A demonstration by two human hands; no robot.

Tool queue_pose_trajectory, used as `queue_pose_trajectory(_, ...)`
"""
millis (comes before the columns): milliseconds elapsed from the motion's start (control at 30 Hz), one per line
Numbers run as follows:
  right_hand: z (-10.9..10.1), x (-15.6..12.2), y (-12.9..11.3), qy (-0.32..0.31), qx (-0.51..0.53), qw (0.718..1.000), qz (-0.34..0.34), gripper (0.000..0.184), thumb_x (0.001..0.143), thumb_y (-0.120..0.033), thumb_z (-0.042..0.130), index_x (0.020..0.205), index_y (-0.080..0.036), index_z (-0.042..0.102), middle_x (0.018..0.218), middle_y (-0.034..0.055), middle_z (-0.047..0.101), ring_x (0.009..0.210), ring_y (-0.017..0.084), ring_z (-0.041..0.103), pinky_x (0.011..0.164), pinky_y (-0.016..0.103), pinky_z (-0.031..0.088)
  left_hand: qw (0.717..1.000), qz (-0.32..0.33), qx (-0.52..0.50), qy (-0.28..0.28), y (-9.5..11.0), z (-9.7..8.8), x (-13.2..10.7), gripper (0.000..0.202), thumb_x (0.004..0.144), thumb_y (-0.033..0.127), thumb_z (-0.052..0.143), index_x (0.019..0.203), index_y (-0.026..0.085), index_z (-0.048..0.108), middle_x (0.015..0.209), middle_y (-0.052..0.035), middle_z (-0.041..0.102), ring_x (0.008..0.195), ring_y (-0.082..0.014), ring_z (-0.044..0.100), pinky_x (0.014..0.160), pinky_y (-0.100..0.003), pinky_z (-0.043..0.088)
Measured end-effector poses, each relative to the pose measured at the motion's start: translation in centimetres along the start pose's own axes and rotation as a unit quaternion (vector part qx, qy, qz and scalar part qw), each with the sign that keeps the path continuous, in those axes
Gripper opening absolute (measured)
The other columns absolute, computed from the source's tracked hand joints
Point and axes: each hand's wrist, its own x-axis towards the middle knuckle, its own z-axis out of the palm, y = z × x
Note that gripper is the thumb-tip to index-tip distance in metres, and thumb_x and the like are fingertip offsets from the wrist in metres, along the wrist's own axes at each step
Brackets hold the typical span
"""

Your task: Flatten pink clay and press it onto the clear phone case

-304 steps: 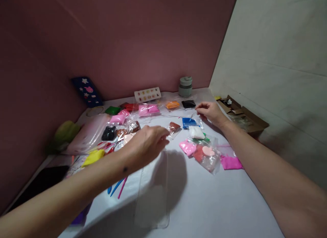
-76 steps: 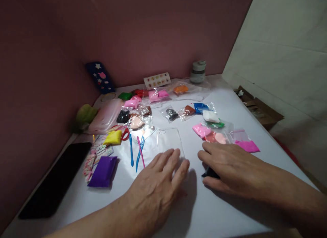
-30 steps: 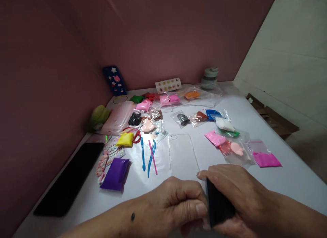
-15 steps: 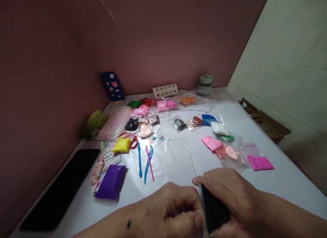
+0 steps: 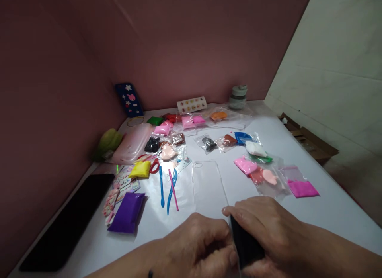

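At the near edge of the table, my right hand is wrapped round a flat black object with a pale, thin edge; its kind is not clear. Close against that edge, my left hand is closed, thumb and curled fingers pressed together. What it pinches, if anything, is hidden. Just beyond both hands a clear phone case lies flat, its near end covered by them. Left of the case are two blue modelling tools and a pink stick.
Purple and yellow packets, red-handled scissors and a black phone-like slab lie left. Several bagged clay pieces lie right. Behind stand a decorated blue phone case, a sticker sheet and a jar.
Both hands and the black object have shifted slightly left in view, with the whole scene moving a little the same way. The grip looks unchanged.
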Motion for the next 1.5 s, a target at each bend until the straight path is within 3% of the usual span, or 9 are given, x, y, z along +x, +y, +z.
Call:
queue_pose_trajectory(233,-0.1,0.6,-0.1,0.024,0.006,1.000,-0.010,0.020,0.094,-0.033,0.053,0.085,-0.015,0.054,0.069,0.0064,0.063,0.057,0.017,0.056,0.052,0.031,0.042,0.994,-0.010,-0.107,-0.008,-0.2,-0.2,0.3,0.015,0.087,0.022,0.049,0.073,0.017,0.050,0.066,0.0044,0.041,0.061,-0.0081,0.036,0.052,-0.019,0.030)
queue_pose_trajectory(400,0.2,0.3,-0.1,0.024,0.001,1.000,-0.010,0.021,0.092,-0.034,0.059,0.094,-0.013,0.057,0.070,0.0052,0.062,0.060,0.017,0.057,0.057,0.030,0.044,0.992,0.015,-0.120,-0.023,-0.5,-0.1,0.3,0.012,0.085,0.019,0.049,0.073,0.017,0.050,0.066,0.0039,0.042,0.061,-0.0083,0.036,0.053,-0.020,0.030)
queue_pose_trajectory(533,0.4,-0.3,0.0,0.000,0.000,1.000,-0.001,0.025,0.091,-0.038,0.060,0.096,-0.014,0.058,0.072,0.0050,0.061,0.062,0.017,0.057,0.058,0.029,0.045,0.990,-0.007,-0.137,-0.024,-0.6,0.2,0.1,0.013,0.085,0.021,0.051,0.073,0.018,0.048,0.066,0.0042,0.040,0.058,-0.0087,0.034,0.051,-0.021,0.028)
queue_pose_trajectory(700,0.4,-0.6,0.1,-0.024,-0.017,1.000,-0.007,0.030,0.090,-0.040,0.062,0.101,-0.013,0.057,0.076,0.0065,0.063,0.067,0.018,0.059,0.063,0.031,0.047,0.994,-0.009,-0.101,-0.041,0.0,-0.4,0.0,0.017,0.092,0.026,0.048,0.080,0.017,0.055,0.070,0.0026,0.043,0.064,-0.0107,0.040,0.057,-0.021,0.034)
queue_pose_trajectory(933,0.2,0.0,0.0,0.015,-0.023,0.999,-0.019,0.029,0.095,-0.041,0.053,0.096,-0.013,0.056,0.073,0.0070,0.064,0.064,0.019,0.060,0.059,0.031,0.046,0.999,0.011,-0.023,-0.041,0.5,-1.2,-0.2,0.029,0.099,0.040,0.041,0.084,0.021,0.055,0.076,0.0010,0.051,0.071,-0.0130,0.048,0.068,-0.022,0.041)
queue_pose_trajectory(1133,0.0,-0.1,-0.1,-0.029,-0.017,0.999,0.006,0.022,0.090,-0.036,0.060,0.093,-0.014,0.057,0.073,0.0065,0.063,0.065,0.018,0.059,0.059,0.030,0.045,0.996,0.017,-0.035,-0.079,-0.2,-1.0,0.0,0.030,0.100,0.039,0.040,0.097,0.016,0.060,0.081,-0.0008,0.053,0.072,-0.0123,0.048,0.067,-0.022,0.043)
queue_pose_trajectory(1300,0.2,-0.2,0.0,-0.027,-0.015,0.999,0.013,0.018,0.088,-0.033,0.061,0.084,-0.016,0.057,0.069,0.0061,0.062,0.062,0.018,0.057,0.059,0.030,0.044,0.998,0.030,-0.021,-0.043,-0.4,-0.8,0.1,0.026,0.099,0.033,0.042,0.088,0.017,0.058,0.077,0.0001,0.055,0.070,-0.0116,0.049,0.064,-0.021,0.043)
queue_pose_trajectory(1500,0.0,-0.3,-0.3,-0.042,-0.027,0.998,0.035,0.016,0.085,-0.031,0.061,0.083,-0.016,0.059,0.069,0.0059,0.062,0.062,0.017,0.057,0.060,0.028,0.044,0.999,0.028,-0.011,-0.041,-0.6,-0.5,0.0,0.021,0.097,0.033,0.047,0.095,0.017,0.061,0.081,-0.0007,0.059,0.070,-0.0119,0.050,0.065,-0.021,0.045)
